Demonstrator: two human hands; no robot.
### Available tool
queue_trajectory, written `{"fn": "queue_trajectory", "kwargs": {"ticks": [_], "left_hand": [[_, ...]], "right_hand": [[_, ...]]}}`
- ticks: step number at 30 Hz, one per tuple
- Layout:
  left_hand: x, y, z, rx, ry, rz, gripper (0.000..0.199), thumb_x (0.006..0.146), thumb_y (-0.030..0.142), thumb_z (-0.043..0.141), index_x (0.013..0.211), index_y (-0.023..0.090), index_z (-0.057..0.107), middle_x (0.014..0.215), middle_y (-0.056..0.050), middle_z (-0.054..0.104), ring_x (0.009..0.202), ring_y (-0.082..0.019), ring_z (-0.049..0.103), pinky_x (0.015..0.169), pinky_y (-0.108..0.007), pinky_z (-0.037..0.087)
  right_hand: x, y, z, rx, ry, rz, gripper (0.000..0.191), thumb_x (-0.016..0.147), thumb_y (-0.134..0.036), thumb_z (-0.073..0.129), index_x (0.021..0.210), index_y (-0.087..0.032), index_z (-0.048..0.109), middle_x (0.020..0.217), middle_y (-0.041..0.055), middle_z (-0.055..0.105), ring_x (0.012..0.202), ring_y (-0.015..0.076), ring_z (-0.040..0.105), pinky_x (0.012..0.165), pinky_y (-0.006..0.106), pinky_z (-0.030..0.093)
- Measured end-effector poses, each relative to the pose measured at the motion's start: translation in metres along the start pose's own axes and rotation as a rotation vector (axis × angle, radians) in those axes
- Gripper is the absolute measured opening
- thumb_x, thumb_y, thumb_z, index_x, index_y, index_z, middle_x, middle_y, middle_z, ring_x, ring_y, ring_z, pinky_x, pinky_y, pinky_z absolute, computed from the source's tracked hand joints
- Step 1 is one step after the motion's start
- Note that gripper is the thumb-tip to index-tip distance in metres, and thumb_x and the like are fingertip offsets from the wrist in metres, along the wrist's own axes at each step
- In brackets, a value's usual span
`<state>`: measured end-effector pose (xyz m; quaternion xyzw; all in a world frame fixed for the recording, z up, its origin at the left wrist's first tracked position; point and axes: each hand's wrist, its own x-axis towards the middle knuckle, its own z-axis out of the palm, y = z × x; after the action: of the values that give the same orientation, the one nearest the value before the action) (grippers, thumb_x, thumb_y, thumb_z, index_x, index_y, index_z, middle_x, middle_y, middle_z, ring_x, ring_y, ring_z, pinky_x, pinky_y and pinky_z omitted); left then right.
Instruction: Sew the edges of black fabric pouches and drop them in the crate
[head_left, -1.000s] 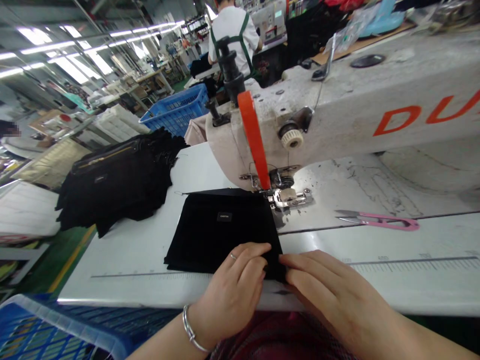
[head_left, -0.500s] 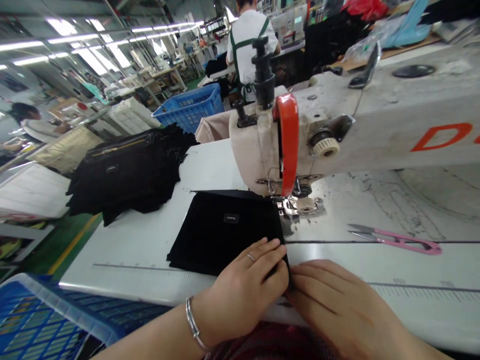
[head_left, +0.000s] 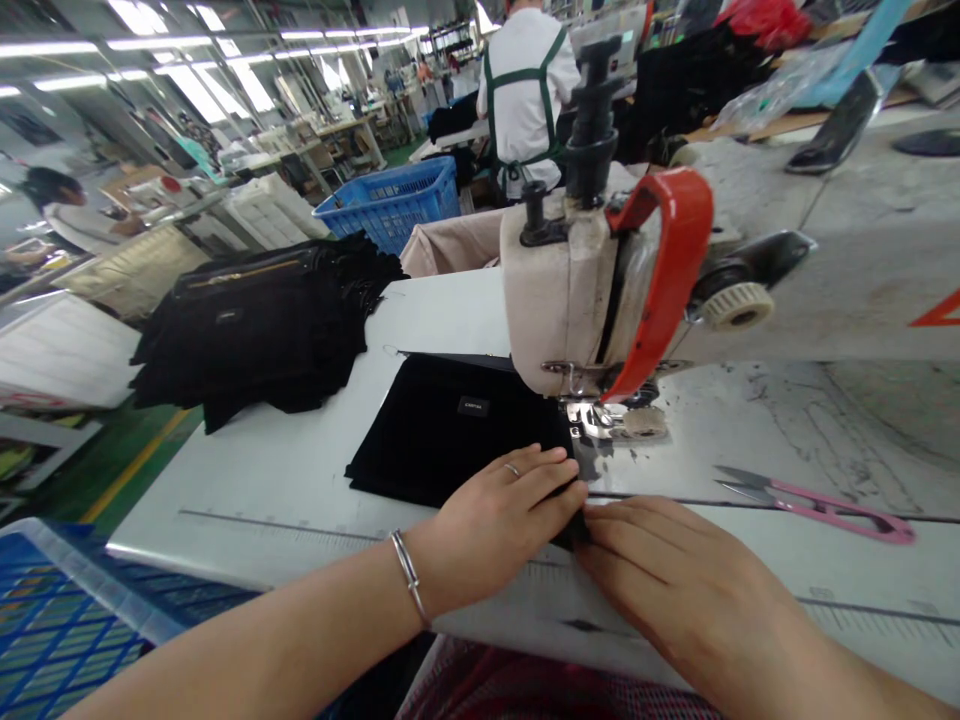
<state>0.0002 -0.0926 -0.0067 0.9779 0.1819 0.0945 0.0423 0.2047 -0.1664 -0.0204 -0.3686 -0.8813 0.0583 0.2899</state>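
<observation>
A black fabric pouch piece (head_left: 420,440) with a small dark label (head_left: 473,406) lies flat on the sewing table, its right edge at the presser foot (head_left: 592,420) of the sewing machine (head_left: 555,290). My left hand (head_left: 510,520), with a ring and a bracelet, rests on the piece's near right corner, fingers together and pressed on the edge. Right beside it, my right hand (head_left: 667,570) has its fingertips closed at the same edge, the thumb hidden. Pink thread snips (head_left: 840,510) lie to the right of the machine's foot.
At the left of the table sits a stack of black pieces (head_left: 255,330). Blue crates stand at the lower left (head_left: 67,600) and behind the table (head_left: 397,200). A person in a green-strapped apron (head_left: 525,90) works beyond the machine; another person (head_left: 75,210) sits far left.
The black piece has slid a little away from me past the presser foot, both hands moving along with it. The camera view has also shifted.
</observation>
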Motion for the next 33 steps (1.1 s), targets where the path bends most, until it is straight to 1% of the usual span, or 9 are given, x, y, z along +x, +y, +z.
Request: {"fn": "queue_trajectory", "kwargs": {"ticks": [3, 6, 9, 12, 18, 23, 26, 29, 33], "left_hand": [[-0.001, -0.004, 0.001, 0.010, 0.024, -0.008, 0.034, 0.095, 0.014, 0.045, 0.128, 0.014, 0.052, 0.135, -0.010, 0.054, 0.134, -0.021, 0.042, 0.115, -0.043, 0.037], [-0.007, -0.003, 0.001, -0.037, 0.107, 0.035, 0.030, 0.095, 0.014, 0.048, 0.123, 0.014, 0.055, 0.127, -0.008, 0.060, 0.127, -0.019, 0.050, 0.111, -0.040, 0.042], [-0.011, 0.000, 0.000, -0.100, 0.206, 0.103, 0.020, 0.092, 0.012, 0.052, 0.109, 0.011, 0.062, 0.109, -0.007, 0.068, 0.114, -0.017, 0.059, 0.104, -0.034, 0.049], [-0.011, 0.002, 0.000, -0.141, 0.241, 0.121, 0.015, 0.092, 0.012, 0.053, 0.102, 0.011, 0.063, 0.101, -0.007, 0.069, 0.109, -0.018, 0.061, 0.100, -0.034, 0.052], [-0.010, 0.002, 0.001, -0.140, 0.232, 0.100, 0.020, 0.091, 0.009, 0.053, 0.109, 0.010, 0.061, 0.107, -0.008, 0.068, 0.109, -0.018, 0.061, 0.100, -0.035, 0.052], [-0.012, -0.001, -0.001, -0.168, 0.158, 0.126, 0.021, 0.094, 0.010, 0.049, 0.111, 0.010, 0.060, 0.111, -0.007, 0.068, 0.115, -0.016, 0.058, 0.107, -0.034, 0.047], [-0.011, -0.006, -0.002, -0.190, 0.140, 0.133, 0.021, 0.095, 0.011, 0.047, 0.111, 0.010, 0.061, 0.114, -0.006, 0.067, 0.117, -0.015, 0.057, 0.109, -0.033, 0.045], [-0.007, -0.015, -0.001, -0.170, 0.137, 0.136, 0.022, 0.095, 0.011, 0.046, 0.110, 0.010, 0.062, 0.114, -0.006, 0.068, 0.117, -0.014, 0.058, 0.109, -0.032, 0.045], [0.000, -0.029, 0.002, -0.162, 0.150, 0.127, 0.022, 0.095, 0.012, 0.046, 0.109, 0.009, 0.063, 0.115, -0.007, 0.068, 0.118, -0.015, 0.058, 0.108, -0.032, 0.045]], "right_hand": [[-0.002, 0.002, 0.000, 0.005, 0.016, 0.005, 0.029, 0.094, -0.009, 0.040, 0.106, -0.016, 0.065, 0.103, 0.0066, 0.067, 0.102, 0.0188, 0.060, 0.094, 0.038, 0.050], [-0.006, 0.003, 0.001, 0.052, 0.017, 0.024, 0.026, 0.094, -0.011, 0.044, 0.112, -0.016, 0.063, 0.107, 0.0067, 0.066, 0.107, 0.0189, 0.057, 0.095, 0.038, 0.048], [-0.010, 0.003, 0.001, 0.097, -0.017, 0.064, 0.025, 0.093, -0.012, 0.048, 0.113, -0.016, 0.062, 0.105, 0.0069, 0.064, 0.102, 0.0199, 0.057, 0.090, 0.038, 0.048], [-0.011, 0.002, 0.000, 0.135, -0.027, 0.123, 0.023, 0.092, -0.013, 0.051, 0.112, -0.018, 0.062, 0.098, 0.0062, 0.063, 0.094, 0.0202, 0.057, 0.082, 0.039, 0.049], [-0.006, 0.000, -0.001, 0.155, 0.018, 0.166, 0.018, 0.090, -0.012, 0.053, 0.102, -0.018, 0.065, 0.086, 0.0046, 0.061, 0.083, 0.0194, 0.056, 0.073, 0.038, 0.048], [-0.005, 0.000, -0.001, 0.125, 0.056, 0.146, 0.019, 0.088, -0.010, 0.054, 0.101, -0.018, 0.065, 0.109, 0.0068, 0.063, 0.103, 0.0208, 0.056, 0.088, 0.040, 0.048], [-0.005, 0.000, -0.002, 0.130, 0.049, 0.163, 0.021, 0.089, -0.011, 0.054, 0.108, -0.017, 0.061, 0.110, 0.0042, 0.064, 0.103, 0.0162, 0.057, 0.092, 0.036, 0.047], [-0.003, 0.002, -0.003, 0.061, 0.039, 0.140, 0.030, 0.090, -0.015, 0.055, 0.119, -0.018, 0.058, 0.117, 0.0031, 0.063, 0.108, 0.0166, 0.056, 0.094, 0.037, 0.046], [0.003, 0.010, -0.005, -0.029, 0.000, 0.117, 0.024, 0.091, -0.023, 0.054, 0.113, -0.020, 0.062, 0.118, 0.0018, 0.063, 0.106, 0.0202, 0.058, 0.090, 0.041, 0.050]]}}
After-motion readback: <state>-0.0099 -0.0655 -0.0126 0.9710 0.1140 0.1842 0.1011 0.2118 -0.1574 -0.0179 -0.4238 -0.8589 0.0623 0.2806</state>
